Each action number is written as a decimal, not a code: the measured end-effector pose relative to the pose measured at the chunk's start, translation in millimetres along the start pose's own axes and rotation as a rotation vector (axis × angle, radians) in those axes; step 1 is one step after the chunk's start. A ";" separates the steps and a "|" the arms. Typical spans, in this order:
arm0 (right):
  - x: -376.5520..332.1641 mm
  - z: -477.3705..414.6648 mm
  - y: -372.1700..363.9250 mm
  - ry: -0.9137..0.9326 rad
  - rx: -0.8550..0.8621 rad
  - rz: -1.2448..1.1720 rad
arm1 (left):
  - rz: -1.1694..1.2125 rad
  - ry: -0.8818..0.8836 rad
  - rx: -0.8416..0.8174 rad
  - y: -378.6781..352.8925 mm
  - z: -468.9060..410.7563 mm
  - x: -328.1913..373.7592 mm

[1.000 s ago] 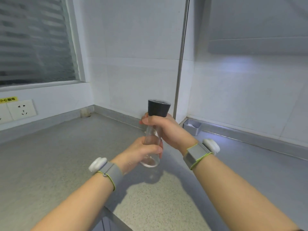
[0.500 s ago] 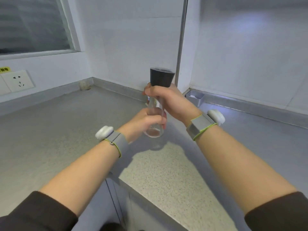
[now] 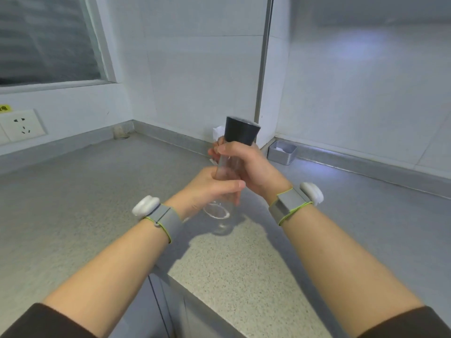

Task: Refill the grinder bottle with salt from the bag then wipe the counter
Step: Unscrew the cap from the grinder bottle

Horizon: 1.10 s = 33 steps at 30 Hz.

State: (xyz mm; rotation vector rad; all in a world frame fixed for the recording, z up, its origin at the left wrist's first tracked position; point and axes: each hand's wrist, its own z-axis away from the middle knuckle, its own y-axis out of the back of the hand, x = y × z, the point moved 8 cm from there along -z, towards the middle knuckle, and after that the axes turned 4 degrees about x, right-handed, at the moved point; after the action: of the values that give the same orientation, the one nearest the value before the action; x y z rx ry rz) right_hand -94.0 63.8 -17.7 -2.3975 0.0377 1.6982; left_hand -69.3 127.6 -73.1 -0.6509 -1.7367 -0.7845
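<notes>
A clear glass grinder bottle (image 3: 227,164) with a black grinder cap (image 3: 240,131) is held upright above the speckled counter (image 3: 231,259). My left hand (image 3: 210,189) grips the lower glass body. My right hand (image 3: 246,162) grips the neck just under the black cap. The bottle looks empty; its round base (image 3: 216,211) shows below my left hand. A bit of white packaging (image 3: 218,132), perhaps the salt bag, peeks out behind the bottle by the wall. No cloth is in view.
A small open metal box (image 3: 282,152) sits on the counter at the wall corner, right of the bottle. A wall socket (image 3: 23,125) is at the left. The counter's front edge and a cabinet front (image 3: 166,313) lie below my forearms.
The view has tilted down and back, showing more counter and my sleeves. Both hands keep the same grip on the bottle, which stays upright at about the same spot.
</notes>
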 end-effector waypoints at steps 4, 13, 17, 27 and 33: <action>1.4 -1.9 15.1 0.059 0.230 0.207 | -0.208 -0.032 0.530 23.3 -2.0 -3.6; -3.5 3.5 -13.8 0.045 -0.106 0.088 | -0.018 -0.013 -0.007 0.7 5.6 1.6; -15.9 6.1 -3.8 0.075 0.164 0.246 | -0.153 0.020 0.438 27.5 6.6 4.3; -13.2 8.1 -23.2 0.022 -0.062 0.073 | -0.144 -0.063 0.212 13.1 12.5 21.8; -17.3 0.2 -7.7 -0.027 -0.121 -0.184 | 0.151 0.048 -0.041 -4.7 18.3 8.4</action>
State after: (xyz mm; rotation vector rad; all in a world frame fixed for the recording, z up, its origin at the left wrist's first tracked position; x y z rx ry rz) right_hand -99.0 69.8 -0.4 -2.3768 -0.2885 1.6919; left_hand -86.2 139.0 -69.8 -0.7756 -1.6117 -0.7261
